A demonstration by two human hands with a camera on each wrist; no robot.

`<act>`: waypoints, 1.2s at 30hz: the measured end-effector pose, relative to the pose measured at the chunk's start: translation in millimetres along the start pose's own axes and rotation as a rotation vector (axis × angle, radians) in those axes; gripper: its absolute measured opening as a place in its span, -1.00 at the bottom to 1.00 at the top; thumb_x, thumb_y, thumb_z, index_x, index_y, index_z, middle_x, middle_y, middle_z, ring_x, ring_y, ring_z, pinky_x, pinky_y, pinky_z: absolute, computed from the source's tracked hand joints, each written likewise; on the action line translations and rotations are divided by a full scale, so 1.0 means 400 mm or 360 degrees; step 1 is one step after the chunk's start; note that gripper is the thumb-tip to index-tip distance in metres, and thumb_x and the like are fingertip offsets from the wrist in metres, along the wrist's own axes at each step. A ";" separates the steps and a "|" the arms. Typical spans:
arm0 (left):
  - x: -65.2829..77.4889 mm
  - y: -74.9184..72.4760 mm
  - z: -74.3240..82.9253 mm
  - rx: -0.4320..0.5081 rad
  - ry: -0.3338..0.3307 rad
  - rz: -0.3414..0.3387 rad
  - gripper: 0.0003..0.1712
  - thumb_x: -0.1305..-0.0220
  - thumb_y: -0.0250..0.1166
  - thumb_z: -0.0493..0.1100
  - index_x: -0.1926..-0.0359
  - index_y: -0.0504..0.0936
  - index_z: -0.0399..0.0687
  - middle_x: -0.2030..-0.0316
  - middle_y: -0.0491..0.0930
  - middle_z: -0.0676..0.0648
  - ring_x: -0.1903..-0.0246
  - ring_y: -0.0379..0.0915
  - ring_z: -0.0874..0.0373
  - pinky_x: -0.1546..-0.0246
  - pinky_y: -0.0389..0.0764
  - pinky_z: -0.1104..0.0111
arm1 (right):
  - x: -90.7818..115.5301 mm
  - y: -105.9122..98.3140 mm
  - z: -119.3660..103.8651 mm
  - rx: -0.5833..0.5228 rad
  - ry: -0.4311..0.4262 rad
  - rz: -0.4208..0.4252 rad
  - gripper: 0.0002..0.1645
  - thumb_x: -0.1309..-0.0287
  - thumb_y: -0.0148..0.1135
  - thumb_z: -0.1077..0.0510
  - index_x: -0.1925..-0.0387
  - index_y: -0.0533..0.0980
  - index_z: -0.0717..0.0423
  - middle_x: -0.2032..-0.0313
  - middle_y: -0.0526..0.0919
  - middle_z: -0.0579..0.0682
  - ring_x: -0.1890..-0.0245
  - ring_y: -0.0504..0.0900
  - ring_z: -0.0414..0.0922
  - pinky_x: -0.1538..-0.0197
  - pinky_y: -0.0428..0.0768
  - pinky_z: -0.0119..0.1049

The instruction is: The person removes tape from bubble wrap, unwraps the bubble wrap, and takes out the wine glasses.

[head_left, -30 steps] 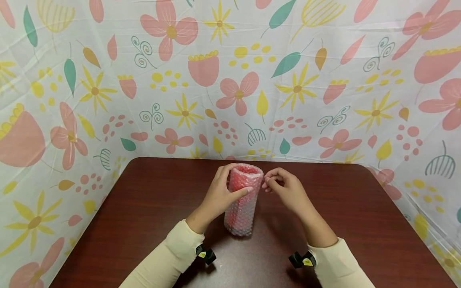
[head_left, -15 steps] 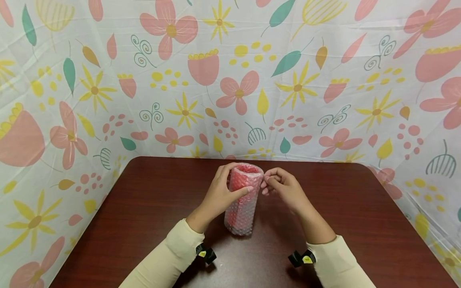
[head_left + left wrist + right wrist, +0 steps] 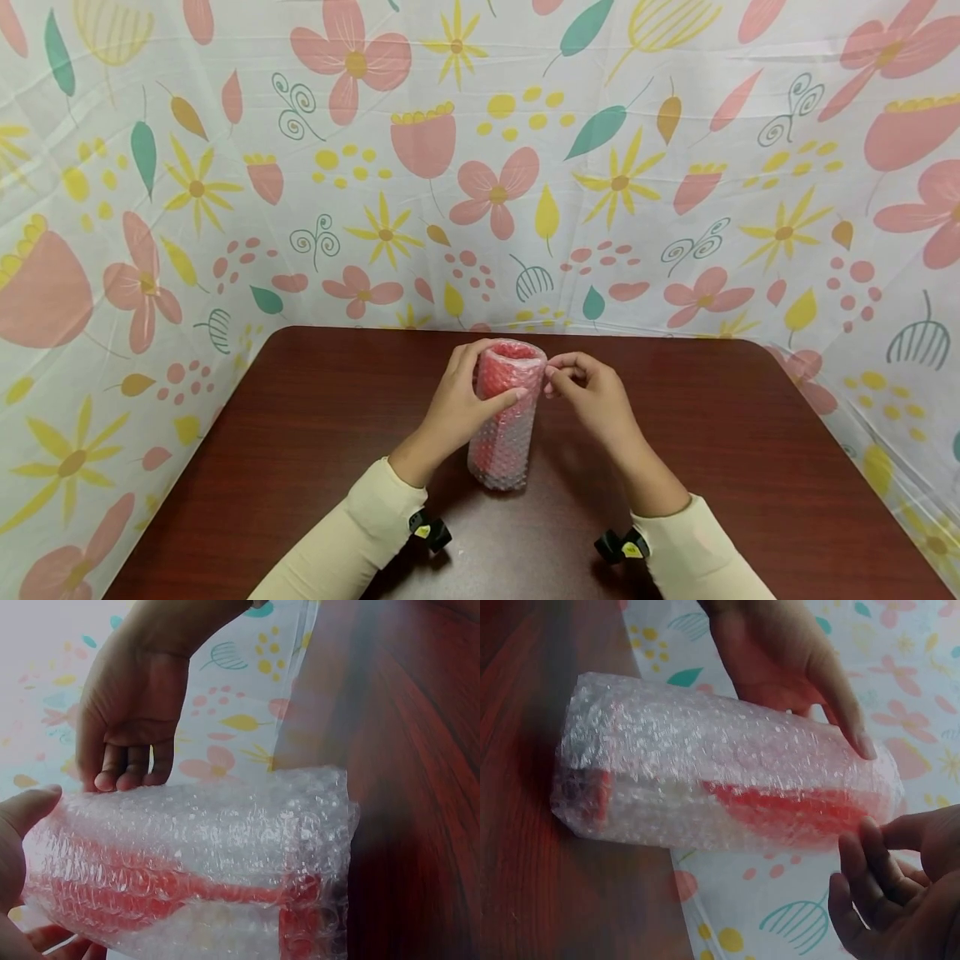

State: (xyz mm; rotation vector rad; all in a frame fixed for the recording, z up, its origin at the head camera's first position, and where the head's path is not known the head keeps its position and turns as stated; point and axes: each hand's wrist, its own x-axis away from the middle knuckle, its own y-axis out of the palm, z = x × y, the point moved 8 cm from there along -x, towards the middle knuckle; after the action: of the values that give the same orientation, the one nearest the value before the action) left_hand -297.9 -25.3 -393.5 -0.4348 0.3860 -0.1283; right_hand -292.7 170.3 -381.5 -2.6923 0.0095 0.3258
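Note:
Bubble wrap [image 3: 501, 446] forms an upright tube around a red stemmed thing [image 3: 131, 892], shaped like a goblet, on the table. A wide red bowl, narrow stem and red base show through the wrap in the left wrist view. My left hand [image 3: 453, 400] grips the tube near its top, thumb across the near side and fingers around the far side. At the upper right side, my right hand [image 3: 603, 404] pinches the wrap's edge between thumb and forefinger. Its other fingers are loosely curled in the right wrist view. The tube's top is open.
A dark reddish-brown table [image 3: 315, 417] lies under the wrapped thing. Behind and beside it hangs a white cloth [image 3: 480, 275] printed with flowers and leaves. Small black wrist cameras [image 3: 431, 531] sit at the cream sleeve cuffs.
My right hand has shifted slightly left, and its fingers have gathered closer at the wrap's edge. The left hand and the wrapped thing have stayed almost still.

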 end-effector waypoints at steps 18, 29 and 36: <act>0.015 -0.004 0.040 -0.0212 0.0189 0.0187 -0.06 -0.05 0.59 0.10 -0.39 0.34 0.07 -0.24 0.33 -0.09 -0.24 0.37 0.01 -0.22 0.54 0.08 | 0.004 -0.003 -0.008 0.0110 -0.0016 0.0104 -0.73 -0.35 0.29 0.10 0.03 0.70 0.16 0.42 0.69 0.14 0.56 0.51 -0.29 0.44 0.50 -0.46; 0.027 -0.011 0.070 -0.0339 0.0328 0.0333 -0.07 0.03 0.63 0.07 -0.34 0.40 0.01 -0.25 0.34 -0.12 -0.27 0.33 -0.03 -0.21 0.55 0.04 | 0.000 0.002 0.021 -0.0277 0.0112 0.0186 -0.70 -0.28 0.37 0.13 0.04 0.72 0.24 0.20 0.68 0.19 0.29 0.67 -0.20 0.21 0.65 -0.44; 0.032 -0.006 0.075 -0.0379 0.0344 0.0366 -0.07 0.04 0.64 0.08 -0.32 0.41 0.00 -0.25 0.33 -0.13 -0.26 0.32 -0.04 -0.22 0.54 0.04 | 0.008 -0.004 0.011 -0.0113 0.0031 0.0274 -0.74 -0.28 0.37 0.09 0.08 0.75 0.14 0.17 0.75 0.14 0.28 0.60 -0.26 0.24 0.55 -0.52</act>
State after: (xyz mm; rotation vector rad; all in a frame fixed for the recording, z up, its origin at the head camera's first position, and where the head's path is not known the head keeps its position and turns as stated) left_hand -274.6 -18.6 -371.8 -0.6097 0.6649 0.0969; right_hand -290.5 173.9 -385.5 -2.7713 0.2411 0.3585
